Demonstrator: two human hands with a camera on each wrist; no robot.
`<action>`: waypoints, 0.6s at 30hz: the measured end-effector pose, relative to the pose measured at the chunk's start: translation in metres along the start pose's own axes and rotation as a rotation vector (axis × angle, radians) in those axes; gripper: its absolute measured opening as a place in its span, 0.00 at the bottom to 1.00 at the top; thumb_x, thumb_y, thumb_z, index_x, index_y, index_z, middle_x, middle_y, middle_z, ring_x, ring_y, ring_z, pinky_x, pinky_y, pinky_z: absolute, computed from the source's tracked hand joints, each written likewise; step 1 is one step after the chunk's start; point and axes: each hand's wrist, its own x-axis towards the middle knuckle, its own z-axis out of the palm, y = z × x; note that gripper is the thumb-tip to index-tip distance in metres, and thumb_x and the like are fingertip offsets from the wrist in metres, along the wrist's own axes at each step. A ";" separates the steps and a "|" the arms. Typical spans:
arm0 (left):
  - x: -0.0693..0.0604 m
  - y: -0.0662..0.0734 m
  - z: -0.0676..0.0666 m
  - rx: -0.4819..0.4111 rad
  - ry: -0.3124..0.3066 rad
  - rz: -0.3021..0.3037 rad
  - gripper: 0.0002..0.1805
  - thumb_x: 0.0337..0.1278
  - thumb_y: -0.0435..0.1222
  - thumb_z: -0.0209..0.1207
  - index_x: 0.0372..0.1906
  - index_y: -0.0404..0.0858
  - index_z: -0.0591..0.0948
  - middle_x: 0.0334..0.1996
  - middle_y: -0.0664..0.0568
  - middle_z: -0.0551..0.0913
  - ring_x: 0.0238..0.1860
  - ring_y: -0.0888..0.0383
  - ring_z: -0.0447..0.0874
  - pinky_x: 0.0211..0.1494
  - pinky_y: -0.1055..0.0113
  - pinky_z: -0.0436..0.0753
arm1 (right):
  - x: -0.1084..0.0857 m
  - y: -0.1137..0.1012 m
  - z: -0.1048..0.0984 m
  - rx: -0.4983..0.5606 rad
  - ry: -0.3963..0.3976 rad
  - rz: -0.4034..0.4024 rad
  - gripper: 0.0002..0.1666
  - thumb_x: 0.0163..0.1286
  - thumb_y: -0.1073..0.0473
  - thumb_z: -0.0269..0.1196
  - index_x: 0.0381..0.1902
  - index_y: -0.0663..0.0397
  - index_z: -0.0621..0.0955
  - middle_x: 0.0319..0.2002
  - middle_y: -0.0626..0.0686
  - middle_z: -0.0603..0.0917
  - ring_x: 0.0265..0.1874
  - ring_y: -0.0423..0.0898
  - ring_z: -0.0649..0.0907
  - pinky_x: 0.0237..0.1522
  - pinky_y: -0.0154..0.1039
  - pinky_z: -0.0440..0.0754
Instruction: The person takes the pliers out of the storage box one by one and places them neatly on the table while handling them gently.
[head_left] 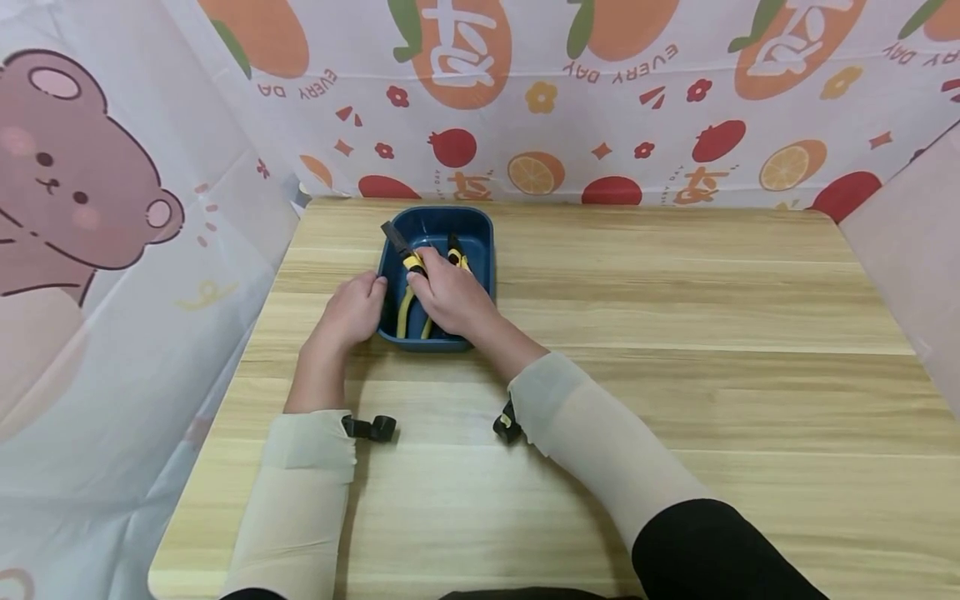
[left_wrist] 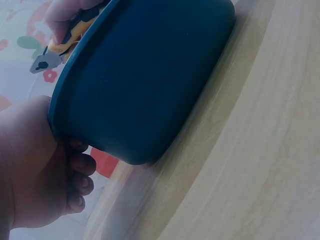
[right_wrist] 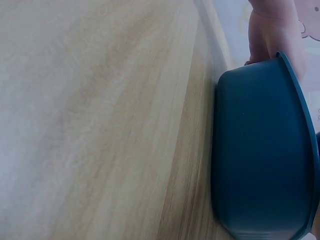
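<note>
A dark blue bin (head_left: pixel 437 343) stands near the table's back edge, left of centre. On its left wall, the left hand (head_left: pixel 352 308) grips the rim; in the left wrist view that hand (left_wrist: pixel 32 162) has its fingers curled under the rim of the bin (left_wrist: pixel 135 80). Over the bin, the right hand (head_left: pixel 452 293) holds pliers (head_left: pixel 405 312) with yellow handles, their metal head raised above the back left rim. A second yellow and black tool (head_left: pixel 455 250) lies in the bin, partly hidden by the right hand. The right wrist view shows the bin's outer wall (right_wrist: pixel 262 150).
The wooden table (head_left: pixel 675 333) extends to the right and in front of the bin. A printed cloth (head_left: pixel 570 125) hangs behind the table, and another with a bear (head_left: pixel 90 183) hangs at the left. Black wrist devices (head_left: pixel 370 428) sit by the sleeves.
</note>
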 end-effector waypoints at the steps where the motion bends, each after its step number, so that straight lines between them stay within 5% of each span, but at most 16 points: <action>1: 0.001 0.000 0.000 0.000 0.000 -0.001 0.31 0.77 0.52 0.26 0.51 0.32 0.73 0.50 0.35 0.76 0.52 0.40 0.72 0.58 0.43 0.70 | 0.000 0.000 -0.001 0.020 0.003 0.006 0.27 0.80 0.44 0.43 0.68 0.51 0.65 0.45 0.48 0.78 0.35 0.43 0.76 0.39 0.36 0.74; 5: 0.003 0.000 0.000 -0.005 -0.001 -0.008 0.32 0.78 0.51 0.27 0.61 0.31 0.71 0.59 0.34 0.74 0.61 0.39 0.70 0.67 0.40 0.66 | -0.001 0.003 -0.003 0.087 0.064 0.044 0.28 0.76 0.44 0.49 0.67 0.50 0.68 0.46 0.48 0.79 0.37 0.43 0.77 0.39 0.36 0.76; 11: 0.002 0.000 0.001 -0.009 0.020 -0.005 0.30 0.78 0.50 0.29 0.59 0.31 0.72 0.57 0.34 0.75 0.59 0.39 0.71 0.65 0.41 0.66 | -0.002 0.007 -0.004 0.153 0.199 0.132 0.29 0.71 0.41 0.57 0.62 0.50 0.74 0.47 0.50 0.83 0.37 0.42 0.80 0.39 0.32 0.80; 18: 0.002 0.001 0.001 -0.011 0.004 -0.005 0.31 0.78 0.49 0.29 0.60 0.30 0.72 0.58 0.34 0.74 0.60 0.39 0.71 0.66 0.41 0.66 | -0.003 0.008 -0.005 0.273 0.256 0.141 0.29 0.70 0.39 0.60 0.59 0.53 0.77 0.47 0.50 0.85 0.40 0.40 0.81 0.42 0.30 0.81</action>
